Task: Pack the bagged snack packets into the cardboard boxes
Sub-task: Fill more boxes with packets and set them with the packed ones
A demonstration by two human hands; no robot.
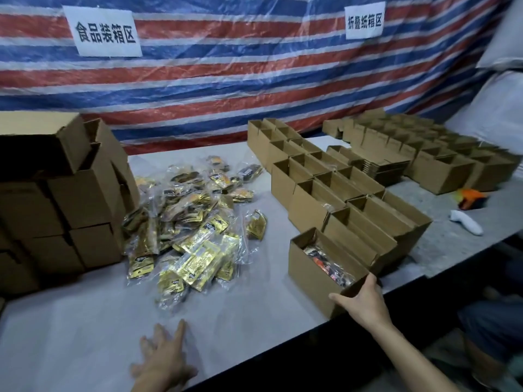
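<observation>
A heap of clear-bagged snack packets (195, 222), mostly gold with some black and orange, lies on the grey table. An open cardboard box (314, 275) stands near the table's front edge with dark and orange packets (328, 267) inside. My right hand (362, 299) grips the near end wall of that box, thumb on the left, fingers at the right corner. My left hand (164, 360) hovers low over the table in front of the heap, fingers spread and straight, holding nothing.
Rows of open empty boxes (339, 190) run back from the held box, with more at the far right (424, 154). Closed boxes are stacked at the left (62, 199). An orange tape gun (469, 198) and a white object (467, 222) lie at the right. A striped tarp (254, 66) backs the table.
</observation>
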